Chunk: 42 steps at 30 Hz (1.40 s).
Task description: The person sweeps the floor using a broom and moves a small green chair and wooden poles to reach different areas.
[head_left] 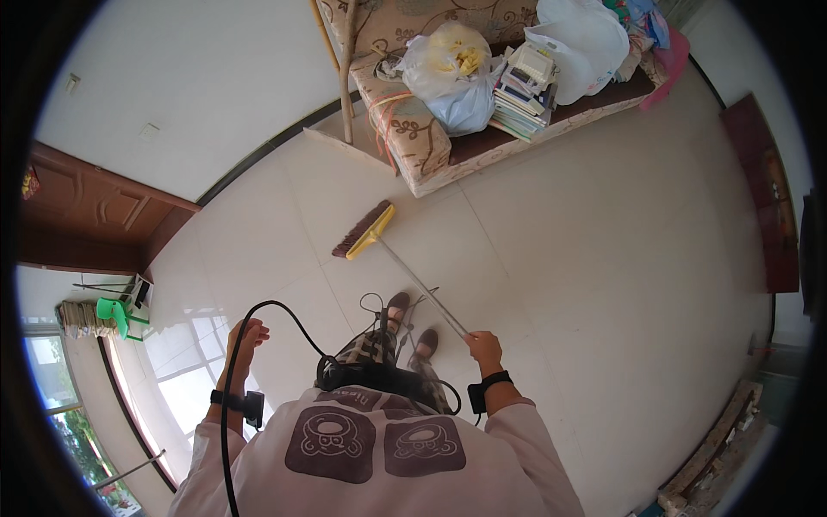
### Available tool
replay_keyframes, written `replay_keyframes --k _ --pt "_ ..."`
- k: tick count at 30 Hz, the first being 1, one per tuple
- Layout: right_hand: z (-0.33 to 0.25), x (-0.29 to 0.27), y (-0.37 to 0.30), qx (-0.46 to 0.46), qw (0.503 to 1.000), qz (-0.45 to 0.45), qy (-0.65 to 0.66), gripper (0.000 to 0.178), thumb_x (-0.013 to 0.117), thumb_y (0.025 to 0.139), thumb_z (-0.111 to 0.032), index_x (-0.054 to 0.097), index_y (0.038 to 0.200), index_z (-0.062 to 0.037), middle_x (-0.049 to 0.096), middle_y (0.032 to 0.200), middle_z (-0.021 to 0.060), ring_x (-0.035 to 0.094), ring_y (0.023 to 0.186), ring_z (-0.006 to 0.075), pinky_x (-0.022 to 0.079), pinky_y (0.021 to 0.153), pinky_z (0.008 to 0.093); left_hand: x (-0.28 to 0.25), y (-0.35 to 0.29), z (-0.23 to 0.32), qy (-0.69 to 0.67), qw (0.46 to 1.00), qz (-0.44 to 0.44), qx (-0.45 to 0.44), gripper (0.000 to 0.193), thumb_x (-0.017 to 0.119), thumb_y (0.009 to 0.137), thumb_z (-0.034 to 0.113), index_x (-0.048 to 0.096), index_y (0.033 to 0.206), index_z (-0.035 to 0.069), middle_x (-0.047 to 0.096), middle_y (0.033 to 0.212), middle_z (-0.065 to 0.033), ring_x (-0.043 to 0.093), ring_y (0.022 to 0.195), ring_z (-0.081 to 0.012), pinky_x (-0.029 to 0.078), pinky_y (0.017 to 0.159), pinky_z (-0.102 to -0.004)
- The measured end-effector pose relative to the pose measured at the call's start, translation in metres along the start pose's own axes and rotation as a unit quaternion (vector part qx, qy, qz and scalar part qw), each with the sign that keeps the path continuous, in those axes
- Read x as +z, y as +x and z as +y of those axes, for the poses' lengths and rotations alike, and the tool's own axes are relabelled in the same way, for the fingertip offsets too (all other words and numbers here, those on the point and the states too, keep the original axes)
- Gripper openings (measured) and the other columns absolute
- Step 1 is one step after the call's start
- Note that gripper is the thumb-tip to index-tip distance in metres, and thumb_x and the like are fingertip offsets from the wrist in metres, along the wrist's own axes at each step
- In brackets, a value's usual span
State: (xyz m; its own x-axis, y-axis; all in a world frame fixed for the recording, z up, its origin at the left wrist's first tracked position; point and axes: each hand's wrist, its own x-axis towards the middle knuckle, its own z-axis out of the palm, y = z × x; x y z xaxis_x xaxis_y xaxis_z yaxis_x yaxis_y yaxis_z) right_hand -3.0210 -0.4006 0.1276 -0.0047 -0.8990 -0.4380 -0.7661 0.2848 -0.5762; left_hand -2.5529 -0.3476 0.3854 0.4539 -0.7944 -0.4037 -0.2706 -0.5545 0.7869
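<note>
The right hand [484, 346] had its grip closed around the upper end of a broom [405, 269], whose thin metal handle slanted forward to a yellow head with brown bristles resting on the white tiled floor [603, 284], near a patterned sofa [413, 138] piled with bags and books. The left hand [248, 338] hung free at the side, fingers loosely curled and holding nothing, beside a black cable [284, 312].

Right hand [484, 348] fisted, arm extended forward; left hand [247, 338] raised, fingers loose.
</note>
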Motion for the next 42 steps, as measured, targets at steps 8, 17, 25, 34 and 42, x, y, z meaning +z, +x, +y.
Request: replay_keyframes --k 8,17,25,34,42 --pt "0.026 0.034 -0.008 0.154 0.973 -0.005 0.173 0.031 0.055 0.074 -0.038 0.070 0.083 -0.0119 0.063 0.061 0.0066 0.061 0.054 0.0205 0.048 0.057 0.0320 0.001 0.013 0.030 0.016 1.000 0.013 -0.003 0.015 0.052 0.086 0.017 0.057 0.096 0.006 0.063 0.082 -0.0048 0.061 0.075 -0.0142 0.046 0.068 -0.0260" --pt "0.072 -0.023 -0.009 0.250 0.941 0.037 0.223 0.028 0.061 0.076 -0.032 0.068 0.089 -0.0092 0.064 0.074 0.0096 0.060 0.063 0.0217 0.049 0.057 0.0333 0.021 0.027 0.053 0.047 0.996 -0.070 -0.005 0.016 0.051 0.085 0.014 0.057 0.095 0.003 0.063 0.082 -0.0076 0.061 0.074 -0.0156 0.045 0.067 -0.0263" --pt "0.043 -0.153 0.087 0.277 0.934 0.225 -0.036 0.026 0.057 0.083 -0.030 0.067 0.083 -0.0059 0.066 0.088 0.0160 0.064 0.086 0.0302 0.054 0.068 0.0385 0.025 0.030 0.081 0.088 0.990 -0.107 -0.003 0.019 0.050 0.085 0.017 0.053 0.099 0.006 0.061 0.087 -0.0064 0.059 0.081 -0.0154 0.043 0.074 -0.0279" --pt "0.069 -0.184 0.006 0.255 0.946 0.194 -0.049 0.027 0.055 0.082 -0.032 0.066 0.085 -0.0073 0.065 0.087 0.0136 0.062 0.084 0.0312 0.051 0.071 0.0413 0.042 0.054 0.071 0.088 0.985 -0.146 0.004 0.015 0.051 0.086 0.015 0.057 0.095 0.005 0.064 0.083 -0.0063 0.061 0.075 -0.0149 0.046 0.068 -0.0257" --pt "0.046 -0.097 0.027 0.220 0.963 0.153 -0.006 0.025 0.060 0.080 -0.033 0.068 0.092 -0.0125 0.066 0.090 0.0087 0.062 0.085 0.0279 0.050 0.072 0.0381 0.024 0.050 0.103 0.062 0.996 -0.060 0.037 0.012 0.053 0.084 0.014 0.056 0.093 0.006 0.062 0.079 -0.0054 0.060 0.071 -0.0147 0.044 0.066 -0.0257"
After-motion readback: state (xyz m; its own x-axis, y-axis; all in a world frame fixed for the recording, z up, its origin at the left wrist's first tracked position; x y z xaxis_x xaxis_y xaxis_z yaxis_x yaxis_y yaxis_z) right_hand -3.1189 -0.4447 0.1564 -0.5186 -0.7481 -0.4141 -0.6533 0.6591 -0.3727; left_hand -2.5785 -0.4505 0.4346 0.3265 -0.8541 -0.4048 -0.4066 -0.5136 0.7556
